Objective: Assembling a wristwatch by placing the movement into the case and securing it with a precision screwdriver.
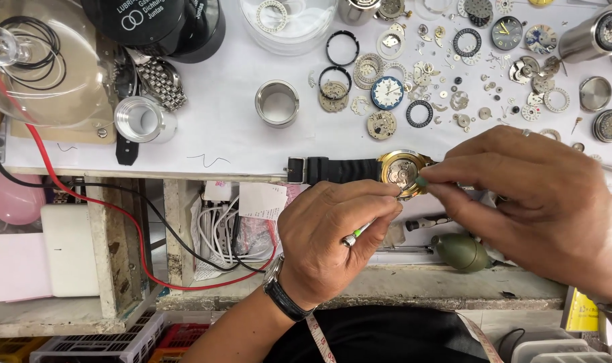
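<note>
along the desk's far left edge sits a clear glass dome over black rings, likely to keep dust off them, with a steel bracelet and a short metal cylinder beside it. a red cable and black ones drop over the near edge into the shelf below. nearer the middle stands a metal ring holder, well apart from the rest.

at the near edge, the left hand, a wristwatch on its wrist, is clenched around a slim tool with a green tip, its fingertips braced against the gold watch. the watch lies back-up with its movement exposed, its black strap stretched flat toward the left, seemingly to steady it. the right hand, a ring on one finger, pinches something small and green right at the case edge; what exactly it grips is too small to tell. both hands meet over the case, close together for fine control.

beyond them, toward the far right corner, loose dials, bezels, gears and tiny screws are spread in a single layer on the white cover, easy to pick from. a green dust blower lies just under the hands.
</note>
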